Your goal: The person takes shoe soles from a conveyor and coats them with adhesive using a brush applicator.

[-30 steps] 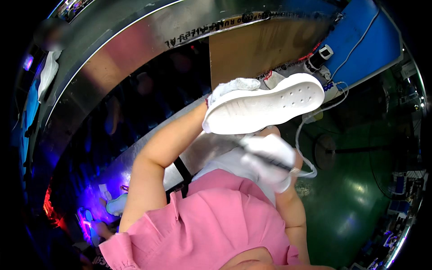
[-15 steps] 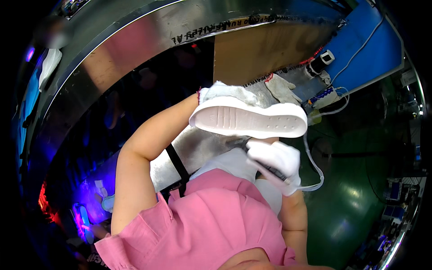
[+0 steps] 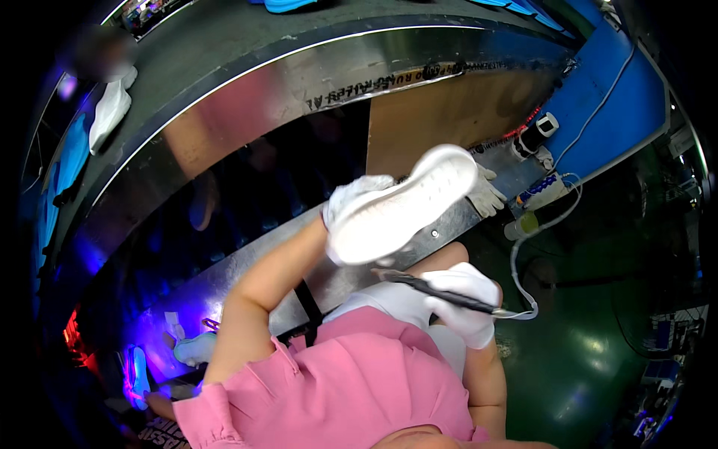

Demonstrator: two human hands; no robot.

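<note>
My left hand [image 3: 357, 196], in a white glove, grips a white shoe [image 3: 407, 208] by its left side. The shoe is raised over the metal bench, tilted with its pale sole toward me; motion blurs it slightly. Closed around a black pen-shaped tool [image 3: 441, 290] is my right hand [image 3: 467, 303], also white-gloved. A pale cord [image 3: 523, 310] runs from the rear of that tool. Its thin tip points left, just below the shoe and apart from it. Most fingers of my left hand are hidden behind the shoe.
A metal bench [image 3: 336, 280] lies before me, with white gloves [image 3: 486, 196] and a black-and-white cylinder [image 3: 540, 129] at its right. Beyond curves a dark conveyor [image 3: 247, 37] carrying blue and white shoe pieces. A yellowish bottle [image 3: 521, 224] sits by the corded device. At left another shoe [image 3: 196, 349] lies under violet light.
The shoe has turned from nearly level to a slant, its right end rising and its left end dropping. My right hand has turned, bringing the black tool's length into view.
</note>
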